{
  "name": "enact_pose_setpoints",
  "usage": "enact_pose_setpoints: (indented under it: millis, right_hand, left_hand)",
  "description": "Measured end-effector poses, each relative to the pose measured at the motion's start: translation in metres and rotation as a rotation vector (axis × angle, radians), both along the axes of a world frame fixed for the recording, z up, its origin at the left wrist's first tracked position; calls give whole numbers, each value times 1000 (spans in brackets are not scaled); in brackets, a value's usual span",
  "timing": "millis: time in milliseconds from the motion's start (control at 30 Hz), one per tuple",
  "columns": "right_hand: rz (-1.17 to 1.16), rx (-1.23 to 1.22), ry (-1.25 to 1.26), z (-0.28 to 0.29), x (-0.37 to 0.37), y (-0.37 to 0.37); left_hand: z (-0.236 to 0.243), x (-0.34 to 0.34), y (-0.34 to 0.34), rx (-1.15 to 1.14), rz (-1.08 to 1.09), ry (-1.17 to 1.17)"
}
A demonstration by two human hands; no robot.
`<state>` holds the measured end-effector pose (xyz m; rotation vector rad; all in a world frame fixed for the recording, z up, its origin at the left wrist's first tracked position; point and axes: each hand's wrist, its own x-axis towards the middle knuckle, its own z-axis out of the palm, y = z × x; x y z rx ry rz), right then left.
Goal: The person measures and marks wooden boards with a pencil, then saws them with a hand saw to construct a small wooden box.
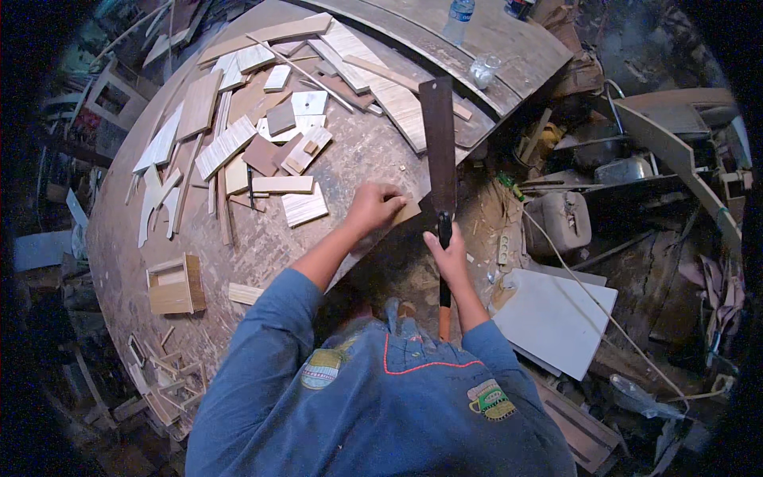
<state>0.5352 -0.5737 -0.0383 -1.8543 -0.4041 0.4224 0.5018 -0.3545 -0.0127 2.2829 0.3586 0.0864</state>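
At the right edge of the worktable (274,203), my left hand (373,208) is closed with its fingers curled on a small piece of wood (408,211), whose end sticks out past the fingers. My right hand (450,253) grips a hand saw (439,143) by its long black and orange handle. The broad dark blade points away from me, just right of the wood piece and apart from it. How my left fingertips meet the wood is partly hidden by the hand itself.
Many board offcuts (226,149) and strips lie across the far left of the table. A small wooden box (175,286) stands near its left side. A water bottle (458,20) is on the far surface. Right of me lie a white panel (556,318) and a dusty jerrycan (558,221).
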Motion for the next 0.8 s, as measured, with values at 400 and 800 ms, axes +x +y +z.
enact_pose_setpoints:
  millis: [400,800]
  right_hand:
    - [63,361,384,35,2,21]
    - [113,260,47,25,-3,21]
  left_hand:
    - [-1,-55,-37,-677,160,-33]
    - [33,-68,-65,-346,226,-125]
